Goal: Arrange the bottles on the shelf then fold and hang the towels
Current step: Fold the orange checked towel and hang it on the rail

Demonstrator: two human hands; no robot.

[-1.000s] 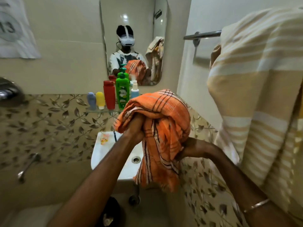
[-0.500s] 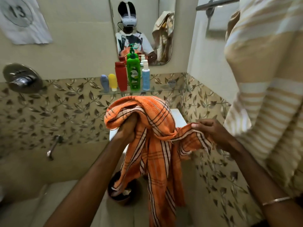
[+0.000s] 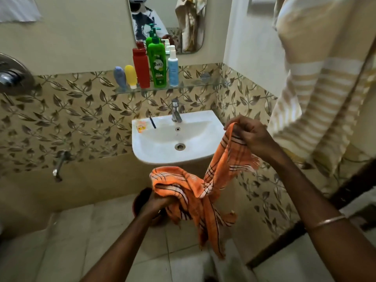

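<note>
Bottles point(image 3: 151, 67) are standing upright in a row toward the left end of the glass shelf point(image 3: 203, 83), so that stage appears complete. You are gripping the orange checked towel point(image 3: 195, 190) with both hands below the front edge of the sink point(image 3: 203, 153): your left hand point(image 3: 157, 201) is bunching one part and your right hand point(image 3: 249, 132) is pinching a corner higher up. Folding and hanging this towel is remaining, while the striped beige towel point(image 3: 317, 94) is hanging at the right.

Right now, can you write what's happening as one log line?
step: unfolding towel | left hand: grips orange towel bunch | right hand: pinches its edge | bottles: upright on glass shelf | striped towel: hanging
</note>
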